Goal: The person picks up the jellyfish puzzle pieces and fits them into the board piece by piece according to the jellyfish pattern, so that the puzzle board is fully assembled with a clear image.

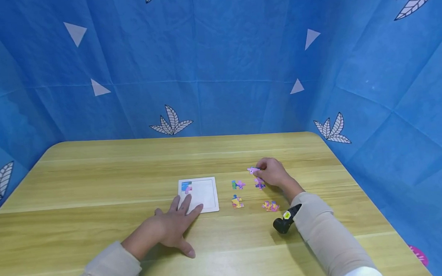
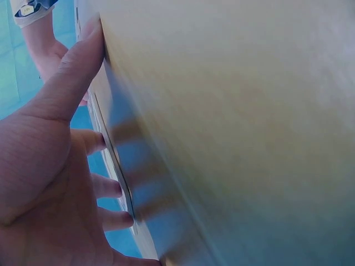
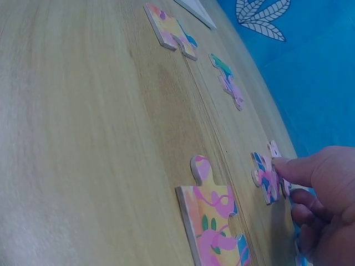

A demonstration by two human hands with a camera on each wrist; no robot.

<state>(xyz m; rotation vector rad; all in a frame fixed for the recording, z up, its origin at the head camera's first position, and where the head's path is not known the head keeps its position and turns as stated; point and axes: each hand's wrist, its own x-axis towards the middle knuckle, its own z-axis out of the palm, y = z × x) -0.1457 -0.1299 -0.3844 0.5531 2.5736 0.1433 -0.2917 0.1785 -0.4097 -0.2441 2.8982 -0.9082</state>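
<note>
Pinching a puzzle piece (image 1: 252,169) with right grip (image 1: 273,171), rightward of white tray (image 1: 205,193); resting widely spread left grip (image 1: 176,224) on tray.

Wood-grain table (image 1: 234,250) under a white board (image 1: 206,193) and jigsaw pieces (image 1: 271,206).

Wood-grained, yellow-brown tabletop (image 1: 95,178), smooth, with a soft sheen that mirrors fingers faintly. Multicoloured, interlocking flat puzzle pieces (image 3: 211,213) look like thick card or thin wood, with smooth printed faces and pale, plain edges. Square white puzzle board (image 1: 206,194), smooth and matt. Blue patterned backdrop (image 1: 234,41) of creased, matt cloth. Beige long sleeve (image 1: 325,230) of soft-looking, matt cloth. Curved black wrist device (image 1: 282,225), smooth and plastic-looking.
</note>
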